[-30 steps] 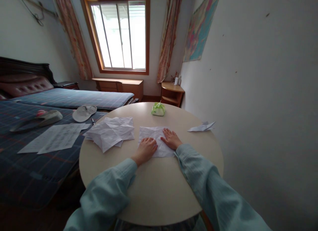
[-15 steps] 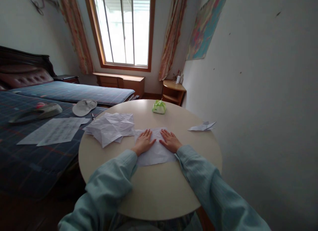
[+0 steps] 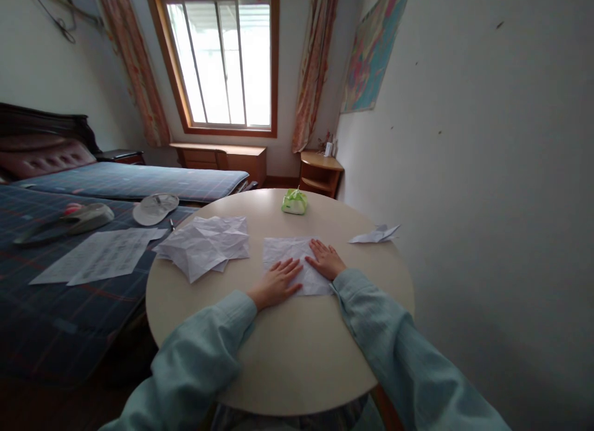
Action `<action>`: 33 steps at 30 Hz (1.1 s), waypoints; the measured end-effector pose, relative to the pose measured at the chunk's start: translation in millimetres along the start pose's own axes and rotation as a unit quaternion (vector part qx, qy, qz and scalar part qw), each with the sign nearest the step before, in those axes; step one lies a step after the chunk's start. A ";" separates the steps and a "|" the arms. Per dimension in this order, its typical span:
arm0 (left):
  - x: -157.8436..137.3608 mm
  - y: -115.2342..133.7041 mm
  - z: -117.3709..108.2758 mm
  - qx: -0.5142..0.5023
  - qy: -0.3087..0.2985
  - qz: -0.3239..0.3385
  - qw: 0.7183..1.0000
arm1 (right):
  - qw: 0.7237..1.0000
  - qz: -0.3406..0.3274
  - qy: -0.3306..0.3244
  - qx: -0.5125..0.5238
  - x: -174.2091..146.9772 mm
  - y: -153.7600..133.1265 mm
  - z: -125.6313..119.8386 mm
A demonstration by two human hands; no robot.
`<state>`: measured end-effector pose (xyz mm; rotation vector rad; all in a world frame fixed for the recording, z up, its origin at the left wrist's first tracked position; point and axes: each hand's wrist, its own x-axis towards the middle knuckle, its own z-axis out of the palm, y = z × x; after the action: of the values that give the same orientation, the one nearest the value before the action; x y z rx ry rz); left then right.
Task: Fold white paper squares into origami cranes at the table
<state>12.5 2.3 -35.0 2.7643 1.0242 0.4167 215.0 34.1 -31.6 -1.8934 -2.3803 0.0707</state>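
Observation:
A creased sheet of white paper (image 3: 284, 248) lies flat on the round table in front of me. My left hand (image 3: 279, 284) rests flat over its lower left part, fingers stretched out to the right. On the paper's right side lies my right hand (image 3: 325, 259), palm down, with the fingers pointing up and left. Neither hand grips anything. Parts of the paper are hidden beneath both hands. Left of it is a pile of crumpled, creased white sheets (image 3: 208, 242). A folded white paper piece (image 3: 377, 234) lies near the table's right edge.
The round cream table (image 3: 297, 357) fills the middle. A green tissue pack (image 3: 294, 201) stands near its far edge. To the left, a bed (image 3: 55, 320) with a plaid cover holds printed sheets (image 3: 99, 253) and a white cap (image 3: 155, 208). A wall (image 3: 501, 202) rises at the right.
My left hand has slid down and slightly toward me across the paper. The paper now has a straighter lower edge and covers less of the table. My right hand has shifted little.

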 end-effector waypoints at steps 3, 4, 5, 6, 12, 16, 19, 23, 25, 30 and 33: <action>2.5 -2.6 0.0 0.019 0.008 -0.093 0.995 | 1.000 0.025 0.004 0.000 0.6 7.1 0.7; 3.6 -5.3 0.0 0.030 0.023 -0.147 0.988 | 1.000 0.029 0.005 0.001 0.6 8.0 0.7; 4.6 -8.2 0.2 0.042 0.042 -0.199 0.978 | 1.000 0.031 0.004 0.001 0.4 8.4 0.6; 5.4 -10.8 0.8 0.053 0.060 -0.244 0.967 | 0.999 0.032 0.003 0.002 0.3 8.3 0.3; 7.6 -20.5 9.0 0.074 0.123 -0.296 0.944 | 0.999 0.035 0.005 0.004 1.0 8.0 0.6; 9.5 -28.9 10.3 0.018 0.149 -0.281 0.948 | 0.999 0.034 0.012 0.004 2.4 9.3 3.2; 10.9 -33.5 8.8 -0.020 0.165 -0.274 0.947 | 0.999 0.032 0.011 0.004 3.1 9.3 4.2; 10.3 -35.3 6.6 -0.018 0.173 -0.299 0.938 | 0.999 0.033 0.012 0.003 3.5 8.4 4.4; 9.6 -36.9 5.3 -0.018 0.175 -0.313 0.933 | 0.999 0.034 0.011 0.003 3.6 7.9 4.5; 8.3 -41.3 1.0 -0.069 0.179 -0.287 0.939 | 0.999 0.032 0.011 0.004 3.4 7.1 4.5; 7.7 -32.8 -0.5 -0.058 0.189 -0.241 0.950 | 0.999 0.032 0.011 0.001 3.3 6.5 4.0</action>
<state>-2.1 32.0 -41.1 2.2618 1.6442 0.9100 220.1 38.9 -36.0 -1.9596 -2.3043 0.0569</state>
